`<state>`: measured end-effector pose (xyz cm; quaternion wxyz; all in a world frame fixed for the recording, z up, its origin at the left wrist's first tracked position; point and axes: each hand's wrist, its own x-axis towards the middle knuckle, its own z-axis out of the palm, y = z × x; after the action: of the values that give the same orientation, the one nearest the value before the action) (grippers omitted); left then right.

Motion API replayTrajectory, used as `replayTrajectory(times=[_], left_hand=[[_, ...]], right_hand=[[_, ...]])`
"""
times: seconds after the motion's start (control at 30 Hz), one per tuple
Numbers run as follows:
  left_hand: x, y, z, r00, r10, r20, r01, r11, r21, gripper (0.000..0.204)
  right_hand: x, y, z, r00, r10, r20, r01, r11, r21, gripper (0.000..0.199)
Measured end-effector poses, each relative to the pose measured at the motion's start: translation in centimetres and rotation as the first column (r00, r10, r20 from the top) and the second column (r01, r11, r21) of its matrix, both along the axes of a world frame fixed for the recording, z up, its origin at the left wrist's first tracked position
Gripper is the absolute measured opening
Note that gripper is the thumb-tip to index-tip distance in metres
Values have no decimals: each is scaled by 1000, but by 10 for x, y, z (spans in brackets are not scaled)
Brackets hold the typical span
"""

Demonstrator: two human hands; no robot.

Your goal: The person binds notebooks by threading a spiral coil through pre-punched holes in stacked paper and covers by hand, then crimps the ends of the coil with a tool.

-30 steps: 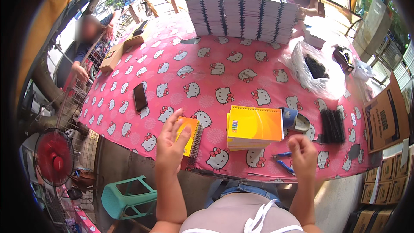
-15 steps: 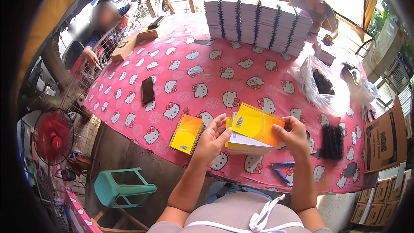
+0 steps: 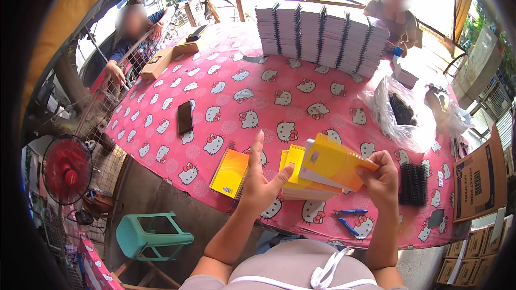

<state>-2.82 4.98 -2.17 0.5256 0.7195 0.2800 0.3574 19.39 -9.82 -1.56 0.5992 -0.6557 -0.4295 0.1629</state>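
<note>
My right hand [image 3: 382, 176] pinches the right end of a yellow-orange memo pad [image 3: 334, 162], which has a row of holes along its edge and white paper beneath. The pad is tilted above a stack of similar yellow pads [image 3: 293, 157] at the table's near edge. My left hand [image 3: 259, 185] is open, fingers stretched upward, with its thumb by the stack's left side. To its left lies a yellow spiral-bound memo pad [image 3: 228, 172]. Blue-handled pliers [image 3: 349, 221] rest right of the stack, and a bunch of black spiral coils [image 3: 414, 181] lies beyond my right hand.
A pink patterned cloth covers the table [image 3: 215, 113]. Tall piles of spiral-bound books [image 3: 322, 35] stand at the back. A phone [image 3: 185, 118], a plastic bag [image 3: 395, 110] with black coils and a cardboard box [image 3: 480, 180] lie around. Two people are across the table.
My right hand has lifted the pad rightward off the stack. My left hand has let go of the pads and spread its fingers.
</note>
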Motion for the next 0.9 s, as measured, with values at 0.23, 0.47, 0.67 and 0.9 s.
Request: replayTrajectory(times=[0.23, 0.47, 0.67, 0.9], left_hand=[[16, -9, -7, 994, -100, -35, 104, 980, 167, 69], [49, -43, 50, 942, 188, -277, 84, 667, 741, 39], [70, -37, 44, 960, 213, -180, 7, 627, 779, 17], [64, -25, 39, 972, 125, -198, 48, 722, 690, 21]], right_hand=[[-31, 30, -21, 937, 262, -232, -208, 950, 235, 37], [-23, 24, -25, 971, 137, 198, -160, 982, 105, 35], [164, -80, -108, 456, -312, 834, 879, 307, -365, 36], [205, -123, -164, 569, -172, 804, 806, 311, -504, 21]])
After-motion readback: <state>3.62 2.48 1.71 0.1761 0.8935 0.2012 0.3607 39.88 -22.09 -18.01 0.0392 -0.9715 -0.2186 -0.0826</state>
